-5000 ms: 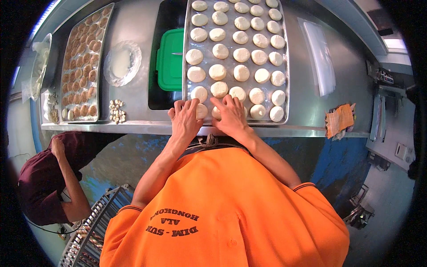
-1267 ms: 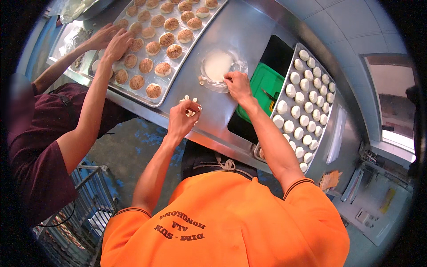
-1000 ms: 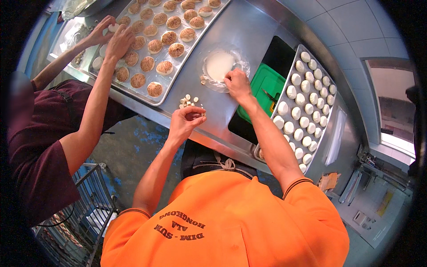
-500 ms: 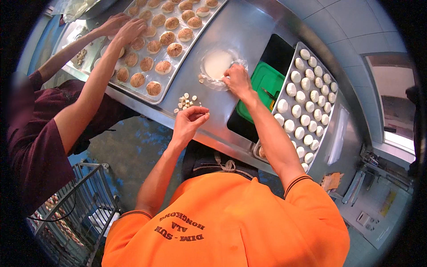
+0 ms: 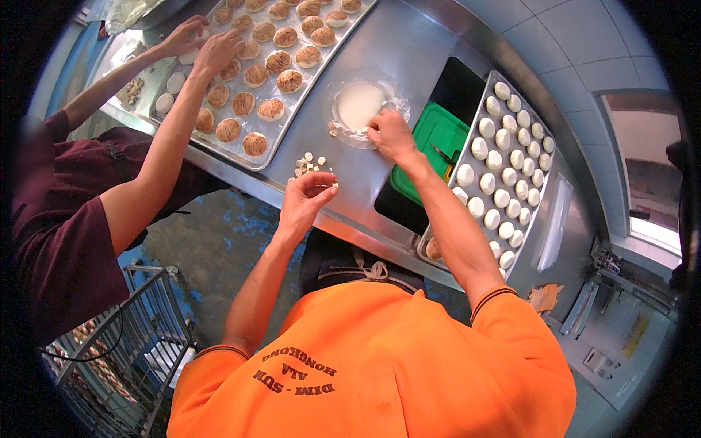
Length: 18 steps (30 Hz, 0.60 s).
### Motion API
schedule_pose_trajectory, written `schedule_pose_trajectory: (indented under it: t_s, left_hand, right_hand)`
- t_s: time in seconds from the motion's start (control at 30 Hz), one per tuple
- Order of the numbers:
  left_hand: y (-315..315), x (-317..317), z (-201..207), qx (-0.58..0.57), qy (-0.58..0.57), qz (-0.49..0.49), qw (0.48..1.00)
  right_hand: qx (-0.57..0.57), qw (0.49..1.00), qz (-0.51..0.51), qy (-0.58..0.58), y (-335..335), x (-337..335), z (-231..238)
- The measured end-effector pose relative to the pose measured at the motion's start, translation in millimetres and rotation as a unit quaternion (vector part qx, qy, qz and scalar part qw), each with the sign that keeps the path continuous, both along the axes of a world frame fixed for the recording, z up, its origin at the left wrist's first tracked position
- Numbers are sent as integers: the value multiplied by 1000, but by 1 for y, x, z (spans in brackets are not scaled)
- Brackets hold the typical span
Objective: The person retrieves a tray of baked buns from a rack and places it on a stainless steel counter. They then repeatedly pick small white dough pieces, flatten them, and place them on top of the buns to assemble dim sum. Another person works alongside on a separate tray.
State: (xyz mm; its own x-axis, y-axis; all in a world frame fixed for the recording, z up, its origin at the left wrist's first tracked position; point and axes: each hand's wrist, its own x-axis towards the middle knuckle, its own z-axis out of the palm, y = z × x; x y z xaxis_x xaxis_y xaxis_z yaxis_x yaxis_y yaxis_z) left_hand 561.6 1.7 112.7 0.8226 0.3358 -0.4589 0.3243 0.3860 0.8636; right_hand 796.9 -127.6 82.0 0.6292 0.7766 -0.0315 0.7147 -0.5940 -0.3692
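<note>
My left hand (image 5: 303, 201) is closed in a pinch on a small white piece at its fingertips. Just beyond it lies a small pile of pale round pieces (image 5: 309, 158) on the steel table. My right hand (image 5: 391, 136) is closed at the near right rim of a shallow bowl of white liquid (image 5: 359, 104), its fingertips touching the edge. Whether those fingers hold anything is hidden. Clear wrapping seems to surround the bowl (image 5: 342, 129).
Left stands a tray of browned round buns (image 5: 255, 144), where a co-worker's hands (image 5: 201, 44) work. To the right are a green lid (image 5: 445, 128) with a dark-bladed tool and a tray of white rounds (image 5: 493, 159). A metal rack (image 5: 150, 343) stands lower left.
My left fingers have curled in closer, and a white piece now shows at their tips. My right hand stays at the bowl. The co-worker's hands have shifted slightly, uncovering pale rounds beside the tray.
</note>
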Motion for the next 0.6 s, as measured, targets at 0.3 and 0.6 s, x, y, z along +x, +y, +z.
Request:
schedule_pose_trajectory:
  t_s: [0.3, 0.6]
  left_hand:
    - [-20, 39, 37, -94, -87, -10, 992]
    - [-81, 70, 73, -137, -115, -115, 977]
  right_hand:
    - [363, 815, -200, 405, -69, -67, 88]
    - [346, 921, -175, -29, -131, -129, 142]
